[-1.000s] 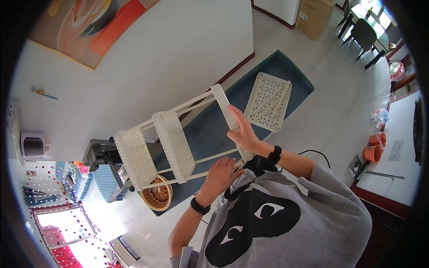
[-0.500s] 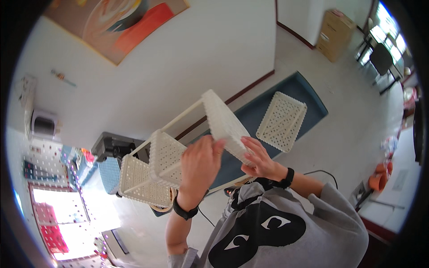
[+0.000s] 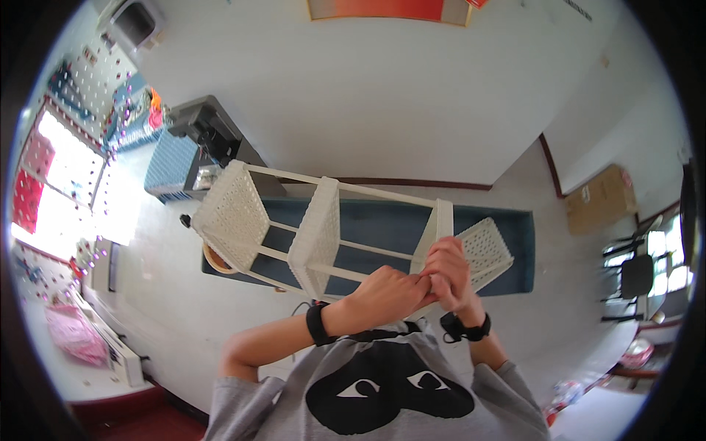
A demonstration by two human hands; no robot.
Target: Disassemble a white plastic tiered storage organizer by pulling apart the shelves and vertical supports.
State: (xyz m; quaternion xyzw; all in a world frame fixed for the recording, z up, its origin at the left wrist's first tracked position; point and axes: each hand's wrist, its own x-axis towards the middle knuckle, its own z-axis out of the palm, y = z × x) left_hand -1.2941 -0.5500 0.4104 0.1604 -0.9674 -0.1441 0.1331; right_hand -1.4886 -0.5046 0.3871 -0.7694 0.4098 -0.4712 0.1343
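A white plastic rack [image 3: 316, 242] with perforated tiers joined by thin poles lies on its side in front of me. My right hand [image 3: 448, 272] is closed over the front corner of its right end tier [image 3: 439, 228]. Beside it my left hand [image 3: 393, 292] is closed at the same corner, its fingertips meeting the right hand. The fingers cover the joint, so the exact grip there is hidden. Just right of the rack, a loose white perforated tray [image 3: 487, 248] lies on a long dark blue surface [image 3: 382, 224].
A grey machine [image 3: 209, 132] and a light blue woven box [image 3: 169, 165] stand beyond the rack's left end. Part of a round tan item [image 3: 218, 261] shows beneath that end. A cardboard box [image 3: 603, 202] and a dark chair [image 3: 636, 275] are at the right.
My view has turned, so the rack now lies more level across it. The right hand has moved from the end tier's side to its front corner, and the left hand has joined it there.
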